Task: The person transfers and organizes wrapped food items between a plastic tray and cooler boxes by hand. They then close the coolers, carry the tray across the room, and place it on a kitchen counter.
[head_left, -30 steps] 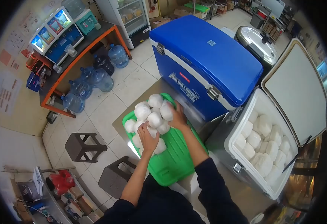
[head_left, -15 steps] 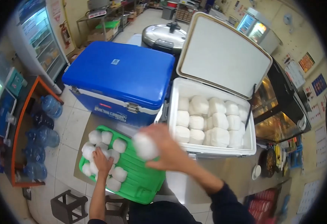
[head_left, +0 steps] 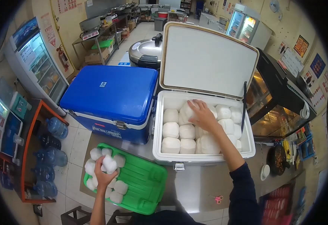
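Observation:
White wrapped balls [head_left: 119, 187] lie at the left end of a green lid [head_left: 143, 183]. My left hand [head_left: 103, 173] grips one white ball [head_left: 109, 164] above the others there. Inside the open white cooler [head_left: 157, 144], rows of rounded white bundles [head_left: 170, 145] fill much of the space. My right hand [head_left: 203, 116] is in the cooler's back part, fingers spread over a white bundle [head_left: 187, 112]; whether it still grips anything is not clear.
A closed blue cooler [head_left: 107, 93] stands left of the white one, with a large steel pot [head_left: 147, 48] behind. Pink scissors [head_left: 218, 199] lie on the metal table [head_left: 190, 187]. A pan [head_left: 278, 159] and a glass warming cabinet [head_left: 276, 105] are at the right.
The view has turned right. My right hand has carried a white ball from the green lid to the white cooler. My left hand has lifted a ball from the pile.

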